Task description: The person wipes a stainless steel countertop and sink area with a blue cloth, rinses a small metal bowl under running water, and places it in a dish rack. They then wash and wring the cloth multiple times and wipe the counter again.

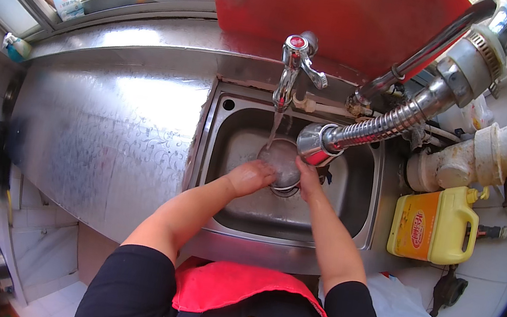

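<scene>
A shallow round dish (284, 160), grey and wet, is in the stainless steel sink (229, 221) under a stream of water from the chrome tap (289, 75). My right hand (309, 181) holds its right edge, the thumb up at the rim. From the left, my left hand (253, 178) reaches over the dish with its fingers bent against the wet surface. Whether those fingers grip the rim or only rest on it is unclear. The dish sits just above the drain, and the chrome nozzle of a flexible spout (317, 141) covers part of its right side.
A patterned metal counter (145, 157) extends left of the sink. A red board (266, 8) stands behind the tap. To the right are a yellow detergent jug (457, 228), a white pipe (459, 160) and a white plastic bag (401, 303). A spray bottle (18, 48) sits far left.
</scene>
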The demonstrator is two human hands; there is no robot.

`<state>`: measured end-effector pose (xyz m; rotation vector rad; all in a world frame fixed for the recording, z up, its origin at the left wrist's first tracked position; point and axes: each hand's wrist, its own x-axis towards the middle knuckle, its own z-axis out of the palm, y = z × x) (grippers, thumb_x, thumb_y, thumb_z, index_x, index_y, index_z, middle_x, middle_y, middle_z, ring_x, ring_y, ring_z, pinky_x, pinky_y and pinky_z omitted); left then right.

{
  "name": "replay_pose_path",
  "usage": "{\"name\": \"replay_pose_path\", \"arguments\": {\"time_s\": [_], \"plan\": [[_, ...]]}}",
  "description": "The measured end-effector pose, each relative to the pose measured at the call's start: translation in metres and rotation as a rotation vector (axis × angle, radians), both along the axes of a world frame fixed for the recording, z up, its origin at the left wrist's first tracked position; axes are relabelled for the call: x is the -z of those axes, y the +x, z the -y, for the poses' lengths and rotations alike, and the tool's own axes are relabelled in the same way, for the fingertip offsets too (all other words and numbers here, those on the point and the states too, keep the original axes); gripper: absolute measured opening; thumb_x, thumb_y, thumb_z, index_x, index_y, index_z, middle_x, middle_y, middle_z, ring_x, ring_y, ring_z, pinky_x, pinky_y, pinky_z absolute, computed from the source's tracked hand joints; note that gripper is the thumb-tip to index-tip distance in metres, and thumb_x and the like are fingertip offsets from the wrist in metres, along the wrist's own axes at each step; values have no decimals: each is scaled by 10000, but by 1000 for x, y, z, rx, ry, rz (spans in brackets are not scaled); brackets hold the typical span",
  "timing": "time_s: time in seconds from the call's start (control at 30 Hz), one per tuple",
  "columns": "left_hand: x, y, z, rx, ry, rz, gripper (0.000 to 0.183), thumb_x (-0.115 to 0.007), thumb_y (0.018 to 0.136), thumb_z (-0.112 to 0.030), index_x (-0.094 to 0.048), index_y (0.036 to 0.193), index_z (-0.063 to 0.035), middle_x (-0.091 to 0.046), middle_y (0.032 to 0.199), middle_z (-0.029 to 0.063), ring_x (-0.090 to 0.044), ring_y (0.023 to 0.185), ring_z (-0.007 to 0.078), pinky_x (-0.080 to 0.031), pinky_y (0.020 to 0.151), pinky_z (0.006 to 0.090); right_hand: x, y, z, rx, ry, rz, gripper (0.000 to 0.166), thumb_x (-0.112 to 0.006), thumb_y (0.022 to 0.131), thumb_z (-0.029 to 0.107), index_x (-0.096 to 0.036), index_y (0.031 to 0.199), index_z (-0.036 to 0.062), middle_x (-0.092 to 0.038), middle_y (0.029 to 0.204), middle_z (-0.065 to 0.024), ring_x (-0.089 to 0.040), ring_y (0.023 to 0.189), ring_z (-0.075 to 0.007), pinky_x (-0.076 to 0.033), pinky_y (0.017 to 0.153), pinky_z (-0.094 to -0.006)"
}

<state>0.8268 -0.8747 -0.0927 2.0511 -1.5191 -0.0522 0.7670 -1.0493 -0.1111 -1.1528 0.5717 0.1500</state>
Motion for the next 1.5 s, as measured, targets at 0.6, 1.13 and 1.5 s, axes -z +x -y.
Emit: {"name": "replay_pose_path", "arguments": {"time_s": [0.6,1.13,1.5], "plan": [[9,-25,28,-204,18,-62,455,-520,690,-61,-458,1139,-13,-518,1126,174,-532,973,333,-432,829,380,32,8,-6,137,-88,-63,361,-469,870,272,-454,1167,67,-546,1059,-64,-531,909,-177,-423,787,-300],[23,-37,30,-282,98,-184,209,-528,716,-137,-567,908,-61,-591,900,121,-571,856,266,-455,761,380,41,-3,-7,206,116,-179,385,-507,852,300,-463,1143,51,-543,1080,-64,-553,898,-187,-445,760,-318],[23,-18,-6,1,326,53,263,-502,716,-131,-564,961,-56,-560,1039,125,-522,999,267,-405,869,365,23,-16,-6,97,135,-234,362,-505,841,314,-495,1112,74,-581,1012,-75,-583,846,-184,-484,708,-331]]}}
